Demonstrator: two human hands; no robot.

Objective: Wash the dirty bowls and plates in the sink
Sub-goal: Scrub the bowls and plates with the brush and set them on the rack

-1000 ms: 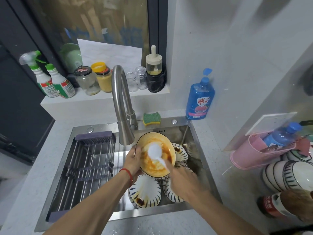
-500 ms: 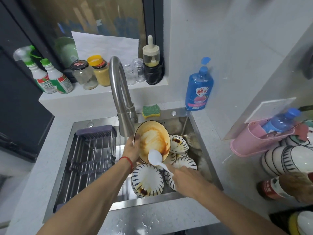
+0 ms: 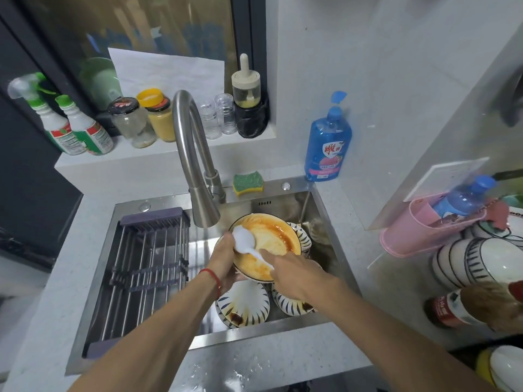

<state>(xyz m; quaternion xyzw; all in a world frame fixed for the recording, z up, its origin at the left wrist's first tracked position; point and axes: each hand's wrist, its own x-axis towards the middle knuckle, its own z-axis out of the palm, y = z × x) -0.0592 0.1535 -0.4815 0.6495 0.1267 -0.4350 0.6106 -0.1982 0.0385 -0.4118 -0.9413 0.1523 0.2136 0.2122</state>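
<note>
In the head view, at the sink's (image 3: pixel 325 210) centre under the faucet (image 3: pixel 198 176), the left hand (image 3: pixel 223 261) grips the sauce-smeared bowl (image 3: pixel 271 244) at nine o'clock while the right hand (image 3: pixel 288 273) pinches a white spoon (image 3: pixel 244 241); best keep the bowl tilted and scrape downward.

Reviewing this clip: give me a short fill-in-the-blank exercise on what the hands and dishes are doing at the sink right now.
1. The left hand grips the rim of a sauce-stained ____ tilted under the faucet.
2. The right hand holds a white ____ against that dish.
3. The green and yellow sponge lies on the sink's back ledge, beside the ____ base.
4. The drying rack spans the ____ side of the sink.

Missing words: bowl; spoon; faucet's; left
</note>
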